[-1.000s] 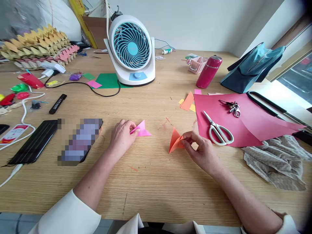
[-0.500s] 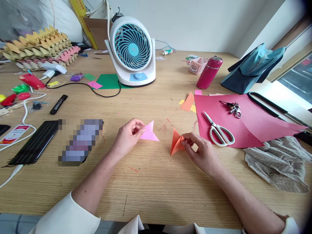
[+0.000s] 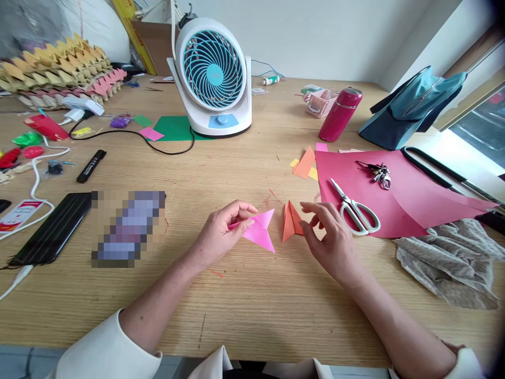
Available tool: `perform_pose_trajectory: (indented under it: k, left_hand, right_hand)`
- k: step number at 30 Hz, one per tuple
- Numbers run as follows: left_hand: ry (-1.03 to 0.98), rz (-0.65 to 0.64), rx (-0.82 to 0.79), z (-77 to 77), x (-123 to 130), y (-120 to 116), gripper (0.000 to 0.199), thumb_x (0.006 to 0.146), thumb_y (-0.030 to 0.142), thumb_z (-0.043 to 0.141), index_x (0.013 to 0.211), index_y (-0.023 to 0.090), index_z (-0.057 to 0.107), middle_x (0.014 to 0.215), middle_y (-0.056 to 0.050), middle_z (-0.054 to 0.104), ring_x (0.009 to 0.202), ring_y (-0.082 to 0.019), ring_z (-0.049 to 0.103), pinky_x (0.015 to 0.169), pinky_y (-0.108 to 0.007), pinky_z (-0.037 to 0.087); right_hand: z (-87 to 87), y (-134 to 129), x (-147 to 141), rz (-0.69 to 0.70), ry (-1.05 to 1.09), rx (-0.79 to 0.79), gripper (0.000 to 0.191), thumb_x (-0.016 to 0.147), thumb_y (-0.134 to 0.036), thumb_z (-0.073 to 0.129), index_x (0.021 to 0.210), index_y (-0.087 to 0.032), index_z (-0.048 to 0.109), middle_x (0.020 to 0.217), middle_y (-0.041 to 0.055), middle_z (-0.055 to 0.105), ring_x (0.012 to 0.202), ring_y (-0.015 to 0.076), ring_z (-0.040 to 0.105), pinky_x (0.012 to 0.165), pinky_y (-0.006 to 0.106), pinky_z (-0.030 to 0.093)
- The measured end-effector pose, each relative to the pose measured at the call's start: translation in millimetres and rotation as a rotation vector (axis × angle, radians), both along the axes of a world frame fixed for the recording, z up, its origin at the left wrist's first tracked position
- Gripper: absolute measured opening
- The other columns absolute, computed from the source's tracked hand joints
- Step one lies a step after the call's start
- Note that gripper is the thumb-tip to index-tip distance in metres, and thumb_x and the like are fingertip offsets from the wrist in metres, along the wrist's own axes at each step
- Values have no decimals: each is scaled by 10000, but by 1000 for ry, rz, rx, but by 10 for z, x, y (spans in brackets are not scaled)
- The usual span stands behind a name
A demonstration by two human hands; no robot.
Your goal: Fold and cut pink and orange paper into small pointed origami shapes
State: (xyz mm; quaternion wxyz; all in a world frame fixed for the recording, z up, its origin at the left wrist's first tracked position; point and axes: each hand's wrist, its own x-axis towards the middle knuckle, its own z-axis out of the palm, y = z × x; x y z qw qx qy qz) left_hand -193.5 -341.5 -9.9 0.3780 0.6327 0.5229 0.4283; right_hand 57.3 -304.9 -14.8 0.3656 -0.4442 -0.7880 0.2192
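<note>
A folded pink paper (image 3: 263,230) with two points facing right is pinched between the thumb and fingers of my left hand (image 3: 224,229), just above the wooden table (image 3: 252,300). To its right a folded orange paper (image 3: 291,223) stands on the tabletop, creased with its tip upward. My right hand (image 3: 333,237) is right beside the orange paper, thumb and index finger apart and curved. Its thumb is close to the paper's right edge; whether they touch I cannot tell.
White-handled scissors (image 3: 357,210) and keys (image 3: 382,176) lie on dark pink paper (image 3: 398,205) at the right. Beside it is a grey cloth (image 3: 450,260). A fan (image 3: 215,79) and a red bottle (image 3: 340,115) stand farther back. A black phone (image 3: 53,226) lies left.
My left hand has moved right and slightly nearer with the pink paper. My right hand has loosened its fingers from the orange paper, which has turned a little and now stands on the table.
</note>
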Motion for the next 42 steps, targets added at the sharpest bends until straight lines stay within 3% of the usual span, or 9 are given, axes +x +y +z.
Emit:
perform_pose_trajectory:
  k: [6, 10, 13, 17, 22, 26, 35, 39, 42]
  left_hand:
    - [-12, -91, -49, 48, 191, -107, 220, 837, 214, 675, 1054, 194, 642, 754, 28, 632, 683, -105, 593, 645, -217, 460]
    - [-126, -83, -107, 54, 223, -101, 273, 822, 263, 714, 1066, 181, 623, 774, 15, 661, 712, -119, 616, 670, -225, 482]
    - [-227, -56, -145, 24, 184, -49, 243, 820, 270, 710, 1024, 170, 622, 804, 2, 669, 729, -121, 618, 676, -222, 477]
    - [-305, -84, -160, -20, 166, -10, 180, 842, 315, 690, 906, 158, 631, 817, -8, 657, 750, -123, 604, 696, -230, 471]
    - [-207, -81, -155, -53, 222, -37, 189, 842, 322, 684, 785, 152, 625, 700, 20, 582, 654, -106, 521, 618, -225, 417]
    - [-162, -42, -150, -44, 244, -55, 206, 856, 309, 663, 731, 156, 604, 668, 30, 566, 625, -98, 492, 601, -222, 398]
    - [-158, 61, -143, -23, 213, -58, 200, 880, 333, 624, 772, 169, 592, 649, 41, 493, 595, -96, 454, 576, -225, 376]
    - [-16, 188, 17, -50, 211, -76, 140, 874, 293, 647, 959, 182, 636, 867, -7, 571, 681, -110, 521, 623, -234, 431]
    - [193, 261, 199, -38, 206, -88, 58, 866, 243, 662, 900, 196, 665, 846, -2, 512, 657, -111, 467, 620, -243, 420]
  right_hand:
    - [-35, -178, -215, 331, 472, -722, 343, 869, -373, 720, 1139, -202, 594, 792, -14, 595, 639, 109, 509, 559, 239, 403]
    - [-76, -175, -248, 316, 605, -905, 286, 768, -370, 822, 802, -171, 619, 635, -46, 590, 564, 76, 524, 537, 203, 413]
    - [-53, -154, -248, 240, 681, -973, 351, 723, -402, 851, 770, -169, 593, 634, -10, 688, 562, 105, 633, 592, 231, 514]
    - [-71, -156, -275, 193, 704, -1003, 384, 705, -419, 861, 763, -174, 571, 685, 21, 741, 599, 143, 713, 627, 255, 562]
    - [-167, -205, -313, 283, 672, -986, 332, 778, -416, 809, 796, -177, 579, 682, 11, 729, 635, 131, 706, 638, 239, 539]
    - [-176, -229, -312, 340, 619, -903, 256, 824, -368, 772, 851, -183, 597, 711, -16, 674, 654, 105, 630, 643, 226, 484]
    - [-106, -201, -272, 275, 362, -685, 198, 893, -365, 661, 853, -177, 615, 716, -18, 547, 647, 116, 472, 582, 243, 369]
    - [-91, -183, -253, 234, 303, -642, 224, 892, -393, 656, 855, -175, 616, 713, -12, 549, 630, 119, 453, 562, 244, 351]
    - [-92, -174, -244, 213, 274, -611, 217, 898, -392, 642, 863, -179, 613, 733, -5, 558, 642, 127, 453, 572, 252, 352]
